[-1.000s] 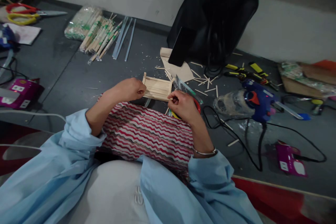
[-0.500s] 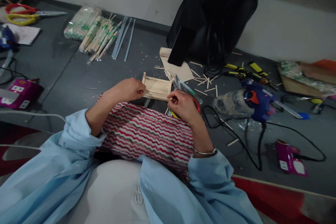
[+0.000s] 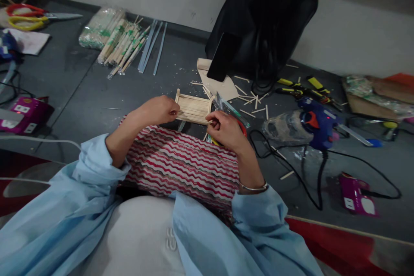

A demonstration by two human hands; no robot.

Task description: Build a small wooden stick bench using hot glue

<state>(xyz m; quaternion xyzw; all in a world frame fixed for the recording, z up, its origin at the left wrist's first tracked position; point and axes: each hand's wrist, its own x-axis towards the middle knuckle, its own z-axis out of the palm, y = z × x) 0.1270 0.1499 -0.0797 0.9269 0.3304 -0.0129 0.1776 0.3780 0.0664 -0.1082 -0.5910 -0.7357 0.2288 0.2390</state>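
Between my two hands is a small frame of wooden sticks (image 3: 193,108), a flat row of thin sticks with upright ends. My left hand (image 3: 163,110) pinches its left end, fingers curled. At the lower right corner, my right hand (image 3: 224,127) has its fingertips closed on the frame. The fingertips partly hide both ends. Scissors with a red and yellow handle (image 3: 242,128) lie partly under my right hand, beside a clear plastic wrapper (image 3: 237,114). A red-and-white striped cloth (image 3: 181,159) is spread below the frame, over my lap.
A blue glue gun (image 3: 318,123) rests on a plastic bottle to the right, its black cord looping across the table. Loose sticks (image 3: 257,101), a phone (image 3: 223,56) and a black bag (image 3: 258,30) are behind. Bundled sticks (image 3: 124,45), glue sticks (image 3: 150,47) and big scissors (image 3: 29,18) lie left.
Almost nothing differs. My right hand has shifted very slightly at the frame's corner; my left hand and the frame stay where they were.
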